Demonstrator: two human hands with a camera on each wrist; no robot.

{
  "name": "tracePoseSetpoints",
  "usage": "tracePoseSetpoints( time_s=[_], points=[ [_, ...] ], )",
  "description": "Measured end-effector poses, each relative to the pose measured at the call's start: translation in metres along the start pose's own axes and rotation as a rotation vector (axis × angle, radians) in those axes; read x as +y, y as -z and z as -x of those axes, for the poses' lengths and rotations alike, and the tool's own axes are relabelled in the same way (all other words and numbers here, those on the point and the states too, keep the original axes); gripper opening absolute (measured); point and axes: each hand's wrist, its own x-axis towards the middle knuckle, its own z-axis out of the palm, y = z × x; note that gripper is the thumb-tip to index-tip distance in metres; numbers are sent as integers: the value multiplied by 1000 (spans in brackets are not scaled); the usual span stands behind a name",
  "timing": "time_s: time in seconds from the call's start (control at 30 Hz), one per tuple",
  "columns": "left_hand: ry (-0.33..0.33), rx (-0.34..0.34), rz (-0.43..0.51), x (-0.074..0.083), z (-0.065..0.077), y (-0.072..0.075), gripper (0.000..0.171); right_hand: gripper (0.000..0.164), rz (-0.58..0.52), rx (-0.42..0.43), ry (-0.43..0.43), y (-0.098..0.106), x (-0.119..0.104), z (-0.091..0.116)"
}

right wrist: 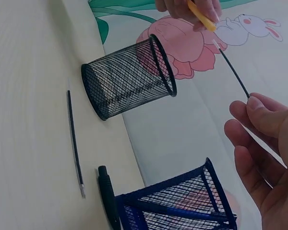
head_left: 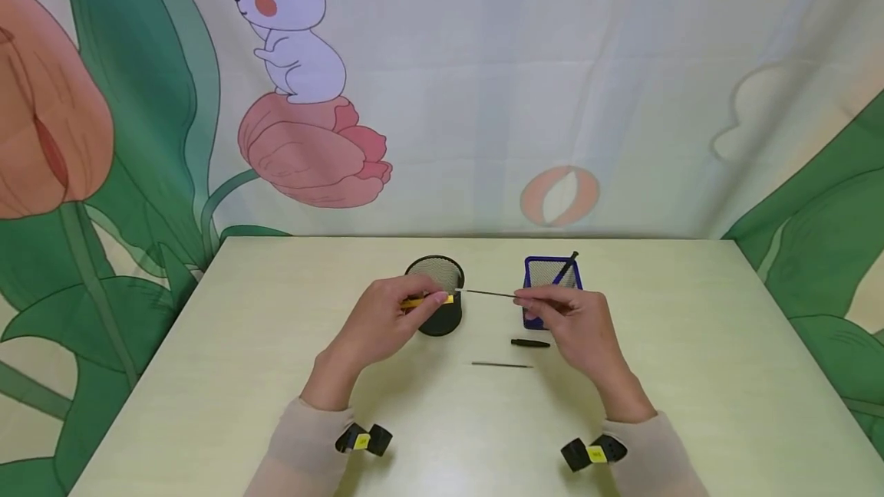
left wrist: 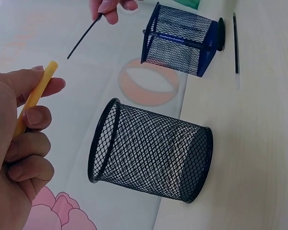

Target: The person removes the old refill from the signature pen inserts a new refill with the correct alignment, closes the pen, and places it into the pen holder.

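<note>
My left hand [head_left: 380,322] grips a yellow pen barrel [left wrist: 38,91], its upper end sticking out past the thumb and index finger. Between the thumb and fingertips of my right hand [head_left: 573,322] is a thin dark pen refill [right wrist: 234,71]. The refill's pale end points at the end of the yellow barrel, with a small gap between them in the right wrist view. Both hands are raised above the table. A second refill [head_left: 502,364] lies on the table below, and a short black pen barrel [head_left: 530,343] lies just behind it.
A round black mesh pen cup [left wrist: 149,148] stands behind my left hand. To its right is a square blue mesh holder [head_left: 545,258] with a dark pen [head_left: 566,267] leaning in it, partly covered by my right hand. A printed curtain [head_left: 442,98] hangs behind the table.
</note>
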Motion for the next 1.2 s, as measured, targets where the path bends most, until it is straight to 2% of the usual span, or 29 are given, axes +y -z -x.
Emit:
tracePoseSetpoints(
  time_s=[0.23, 0.53, 0.93, 1.2],
  points=[
    [1, -11, -8, 1, 1, -1, 14, 15, 16, -11, 64, 9, -1, 0],
    [2, -38, -21, 4, -1, -3, 15, 20, 13, -30, 109, 9, 2, -1],
    [51, -86, 6, 9, -2, -8, 11, 17, 20, -52, 106, 3, 1, -1],
    [11, -80, 16, 10, -5, -10, 11, 16, 1, -72, 122, 0, -2, -3]
  ],
)
